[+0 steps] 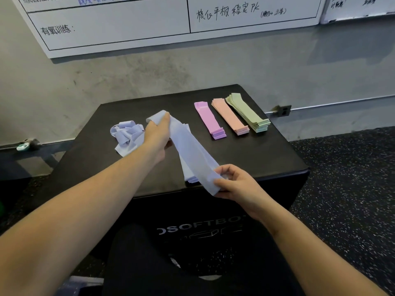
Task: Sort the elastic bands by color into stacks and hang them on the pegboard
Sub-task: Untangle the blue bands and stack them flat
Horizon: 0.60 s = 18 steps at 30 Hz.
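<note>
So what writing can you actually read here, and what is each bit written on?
"有氧训练:" printed on the whiteboard, in its left cell.
"核心平板稳定PK" handwritten in the whiteboard's right cell; the small bracketed note after it is too blurred to read.
Blue handwriting along the whiteboard's top edge is cut off and unreadable.
"OSOFTBO", partly hidden, on the front of the black box.
Scribbles on the second board at top right are too blurred.

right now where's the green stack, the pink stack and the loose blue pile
green stack [248, 113]: head view, middle of its top band
pink stack [208, 118]: head view, middle of its top band
loose blue pile [126, 133]: head view, centre of the tangled bands
</note>
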{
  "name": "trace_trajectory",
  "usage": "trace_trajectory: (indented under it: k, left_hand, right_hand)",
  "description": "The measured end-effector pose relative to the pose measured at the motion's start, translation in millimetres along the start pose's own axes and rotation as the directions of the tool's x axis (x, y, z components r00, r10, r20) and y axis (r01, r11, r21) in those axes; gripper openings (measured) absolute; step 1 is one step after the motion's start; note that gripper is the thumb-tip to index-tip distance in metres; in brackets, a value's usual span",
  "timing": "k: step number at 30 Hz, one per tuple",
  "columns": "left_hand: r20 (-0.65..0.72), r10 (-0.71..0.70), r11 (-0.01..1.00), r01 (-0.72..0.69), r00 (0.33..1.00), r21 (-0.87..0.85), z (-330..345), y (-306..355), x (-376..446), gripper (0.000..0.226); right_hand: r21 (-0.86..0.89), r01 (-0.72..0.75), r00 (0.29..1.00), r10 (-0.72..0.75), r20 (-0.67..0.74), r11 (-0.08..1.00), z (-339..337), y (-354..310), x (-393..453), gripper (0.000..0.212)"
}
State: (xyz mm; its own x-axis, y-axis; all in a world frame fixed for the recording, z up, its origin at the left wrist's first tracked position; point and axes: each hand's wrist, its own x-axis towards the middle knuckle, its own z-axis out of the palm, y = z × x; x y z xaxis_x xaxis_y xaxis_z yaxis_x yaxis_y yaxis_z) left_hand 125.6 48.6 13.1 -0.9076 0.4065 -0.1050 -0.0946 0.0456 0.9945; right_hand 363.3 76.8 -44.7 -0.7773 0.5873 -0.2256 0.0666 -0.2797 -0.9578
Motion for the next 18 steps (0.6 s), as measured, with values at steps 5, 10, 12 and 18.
trace_trajectory:
  k: [5,10,12,18]
  left_hand:
    - [0.049,0.046,0.994,-0.051,0.998,0.096,4.9,-8.8,36.4,0.022]
    - [0.136,-0.029,0.99,0.01,0.99,0.141,9.6,-16.9,72.1,0.028]
    - [0.137,-0.017,0.983,-0.009,0.99,0.181,10.8,-19.4,88.2,0.031]
    - [0.136,-0.042,0.969,0.008,0.99,0.245,22.7,-24.1,125.0,0.016]
  right_hand:
    - [-0.162,0.053,0.998,-0.05,0.026,0.985,-5.6,1.3,23.4,0.038]
    - [-0.423,0.2,0.98,-0.174,0.098,0.884,-14.1,1.6,46.8,0.022]
    - [-0.464,0.223,0.973,-0.166,0.161,0.857,-17.6,-0.3,53.8,0.028]
    - [-0.556,0.379,0.925,-0.327,0.196,0.739,-17.8,5.1,88.7,0.032]
